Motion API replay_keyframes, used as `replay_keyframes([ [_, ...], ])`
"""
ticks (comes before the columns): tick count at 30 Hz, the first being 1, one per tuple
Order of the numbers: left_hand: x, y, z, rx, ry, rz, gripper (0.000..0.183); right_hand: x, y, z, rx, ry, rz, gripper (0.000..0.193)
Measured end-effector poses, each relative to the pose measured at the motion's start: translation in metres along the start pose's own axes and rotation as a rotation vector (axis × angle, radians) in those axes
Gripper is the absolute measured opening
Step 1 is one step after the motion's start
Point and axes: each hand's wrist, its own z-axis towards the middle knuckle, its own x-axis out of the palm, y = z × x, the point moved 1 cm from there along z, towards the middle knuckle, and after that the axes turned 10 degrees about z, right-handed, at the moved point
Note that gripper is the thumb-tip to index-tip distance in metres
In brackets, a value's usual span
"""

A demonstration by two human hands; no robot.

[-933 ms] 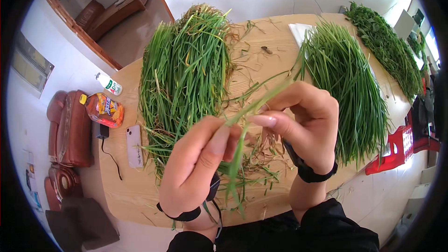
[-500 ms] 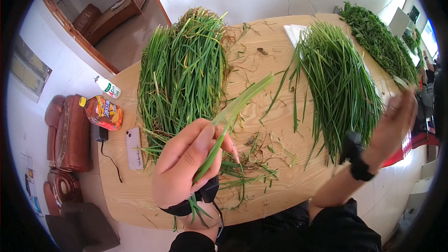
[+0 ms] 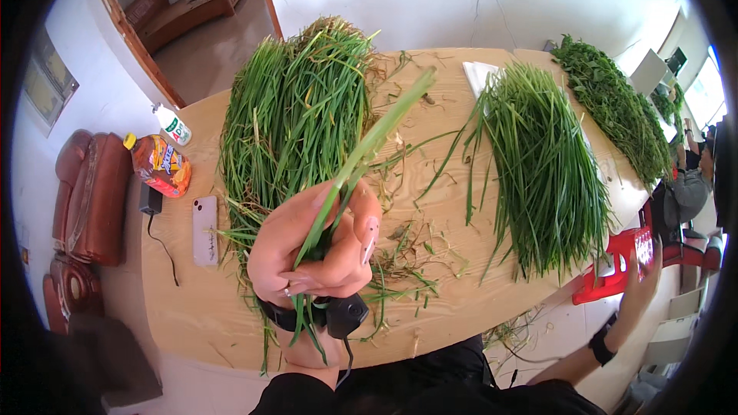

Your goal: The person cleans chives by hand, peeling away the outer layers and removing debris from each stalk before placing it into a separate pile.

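Observation:
My left hand [image 3: 278,250] is closed around a few garlic chives [image 3: 369,142]. Their pale stem ends point up and away, and green leaves hang below the fist over the wrist strap. At the far right, past the table edge, my right hand [image 3: 644,283] is raised, its fingers stretched out with nothing visible in them. A thick heap of garlic chives [image 3: 296,119] with brown, dry bits lies beyond my left hand. Right of the middle, a neater pile of chives [image 3: 542,177] rests on white sheeting [image 3: 478,75]. Trimmings [image 3: 411,253] are scattered between the piles.
The wooden table [image 3: 207,330] carries a phone [image 3: 205,230], a black adapter [image 3: 151,200], an orange-drink bottle [image 3: 160,165] and a white bottle [image 3: 172,124]. Leafy greens [image 3: 611,107] lie at the far right. A red stool [image 3: 603,280] and another person [image 3: 696,180] are beyond.
My right hand has swung down and outward, away from the neat pile and past the table edge. My left hand keeps hold of the chives, now more upright. The view has shifted slightly.

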Motion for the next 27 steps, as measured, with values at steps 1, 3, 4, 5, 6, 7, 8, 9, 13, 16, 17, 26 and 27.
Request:
replay_keyframes([
  [1, -0.007, 0.003, -0.003, -0.020, 0.061, -0.049, 0.037, 0.034, 0.036, 0.001, -0.062, 0.055, 0.189, 0.045],
  [3, -0.002, 0.005, 0.001, -0.054, 0.077, -0.080, 0.036, 0.061, 0.117, -0.012, -0.102, 0.275, 0.541, 0.028],
  [4, -0.001, 0.008, 0.002, -0.096, 0.079, -0.112, 0.035, 0.069, 0.150, -0.020, -0.056, 0.431, 0.646, 0.023],
  [5, 0.004, 0.012, 0.010, -0.127, 0.063, -0.093, 0.035, 0.073, 0.169, -0.026, -0.059, 0.539, 0.708, 0.023],
  [6, 0.013, 0.013, 0.009, -0.152, 0.016, -0.072, 0.036, 0.079, 0.192, -0.036, -0.142, 0.613, 0.854, 0.025],
  [7, 0.019, 0.017, 0.011, -0.181, -0.013, -0.054, 0.035, 0.088, 0.204, -0.042, -0.229, 0.658, 0.982, 0.028],
  [8, 0.021, 0.022, 0.015, -0.215, -0.034, -0.042, 0.035, 0.093, 0.220, -0.045, -0.264, 0.661, 1.028, 0.025],
  [9, 0.028, 0.024, 0.016, -0.224, -0.025, -0.036, 0.035, 0.093, 0.233, -0.045, -0.300, 0.670, 1.085, 0.021],
  [13, 0.027, 0.033, 0.017, -0.305, -0.022, -0.012, 0.033, 0.098, 0.238, -0.035, -0.589, 0.680, 0.903, 0.003],
  [16, 0.031, 0.030, 0.018, -0.358, 0.018, -0.057, 0.032, 0.087, 0.217, -0.010, -0.377, 0.398, 1.204, 0.019],
  [17, 0.034, 0.027, 0.015, -0.346, 0.026, -0.095, 0.032, 0.077, 0.207, 0.008, -0.454, 0.197, 1.124, 0.022],
  [26, 0.025, 0.024, 0.018, -0.224, 0.296, -0.308, 0.038, -0.020, -0.078, 0.036, -0.100, -0.159, -0.515, 0.088],
  [27, 0.022, 0.027, 0.018, -0.229, 0.258, -0.374, 0.038, -0.011, -0.044, 0.010, 0.229, 0.053, -0.655, 0.089],
])
